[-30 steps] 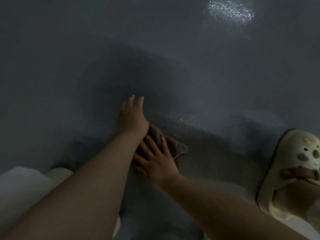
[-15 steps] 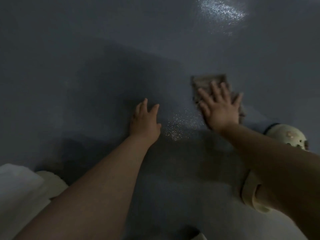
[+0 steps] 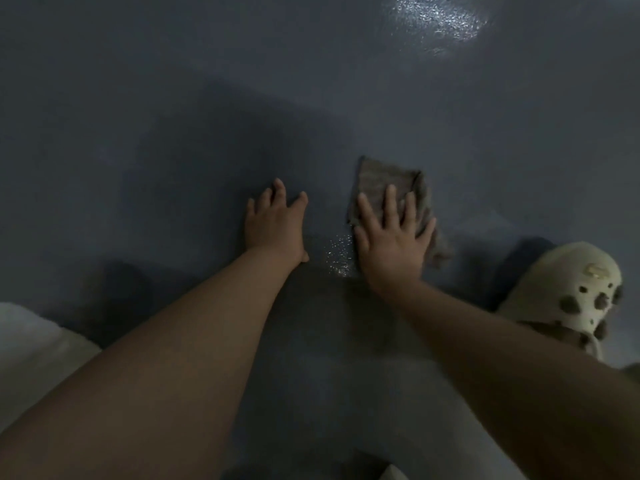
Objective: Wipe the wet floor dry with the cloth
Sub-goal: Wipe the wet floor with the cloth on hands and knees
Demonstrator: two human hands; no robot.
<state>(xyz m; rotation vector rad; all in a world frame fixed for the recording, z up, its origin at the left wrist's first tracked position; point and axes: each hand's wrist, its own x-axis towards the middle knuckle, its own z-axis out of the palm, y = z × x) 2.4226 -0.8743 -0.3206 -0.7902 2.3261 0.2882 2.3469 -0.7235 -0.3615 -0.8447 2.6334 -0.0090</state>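
Both hands are flat on the floor [image 3: 173, 133]: the left hand [image 3: 273, 225] rests with straight fingers on bare floor, holding nothing, and the right hand [image 3: 393, 242] presses the cloth [image 3: 388, 178] down with spread, straight fingers. Half a second ago the cloth sat farther out from the left hand; now it has swept back and lies just beside it, on the far edge of the glistening wet patch [image 3: 337, 252] between the two hands. That patch still sparkles, so the stroke probably has yet to cover it. A pale clog [image 3: 568, 285] stands beyond the cloth, away from the left hand.
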